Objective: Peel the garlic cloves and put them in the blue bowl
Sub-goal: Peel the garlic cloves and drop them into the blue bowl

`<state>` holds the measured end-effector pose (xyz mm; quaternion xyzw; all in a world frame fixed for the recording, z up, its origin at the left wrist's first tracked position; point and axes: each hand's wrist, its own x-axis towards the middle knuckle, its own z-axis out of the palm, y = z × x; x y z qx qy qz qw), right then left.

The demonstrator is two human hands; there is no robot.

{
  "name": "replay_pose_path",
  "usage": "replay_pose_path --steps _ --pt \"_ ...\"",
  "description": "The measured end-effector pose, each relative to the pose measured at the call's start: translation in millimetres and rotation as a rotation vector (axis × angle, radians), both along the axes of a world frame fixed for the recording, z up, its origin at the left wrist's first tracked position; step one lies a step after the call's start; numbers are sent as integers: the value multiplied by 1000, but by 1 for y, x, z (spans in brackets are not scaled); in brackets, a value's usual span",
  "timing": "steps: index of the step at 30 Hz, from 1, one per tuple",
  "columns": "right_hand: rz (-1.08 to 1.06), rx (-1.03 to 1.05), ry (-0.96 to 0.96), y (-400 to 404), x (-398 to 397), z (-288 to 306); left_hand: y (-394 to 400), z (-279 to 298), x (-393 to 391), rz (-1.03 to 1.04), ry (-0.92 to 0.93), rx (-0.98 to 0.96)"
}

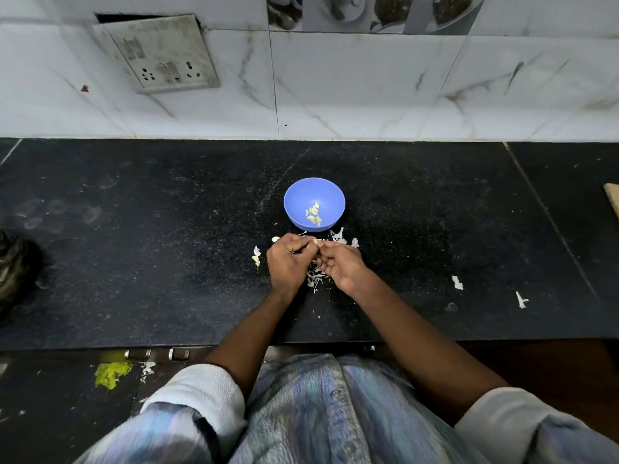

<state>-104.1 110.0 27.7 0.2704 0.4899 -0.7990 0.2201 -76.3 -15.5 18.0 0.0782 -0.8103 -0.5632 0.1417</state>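
Observation:
A blue bowl [298, 199] stands on the black counter [134, 229] and holds several peeled garlic cloves [314, 215]. Just in front of the bowl my left hand [288, 261] and my right hand [341, 262] meet, fingers curled. Between their fingertips they pinch one garlic clove [315, 242], of which only a pale tip shows. Loose white garlic skins [315, 277] lie on the counter under and between the hands. Unpeeled cloves [257, 256] lie just left of my left hand.
More garlic skins [338, 236] lie by the bowl's near right side, and two scraps [457, 283] sit further right. A tiled wall with a switch plate [160, 55] backs the counter. A dark object [16, 266] sits at the left edge.

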Motion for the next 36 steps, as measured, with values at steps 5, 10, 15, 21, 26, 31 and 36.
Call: replay_pose_path --steps 5,10,15,21,26,31,36 --pt "-40 5 -35 -4 0 -1 0 -3 0 0 -22 30" --pt "6 72 7 -3 -1 1 -2 -6 0 10 -24 21" --pt "172 327 209 5 0 0 -6 -11 0 1 -36 -34" --pt "187 519 428 15 2 0 -3 -10 1 -43 -70 -12" --pt "191 675 537 10 0 -3 3 -13 -3 -33 -171 99" --pt "169 684 525 5 1 -6 3 -16 -5 -31 -208 194" --pt "138 693 507 1 3 -7 5 -16 -4 2 -226 247"
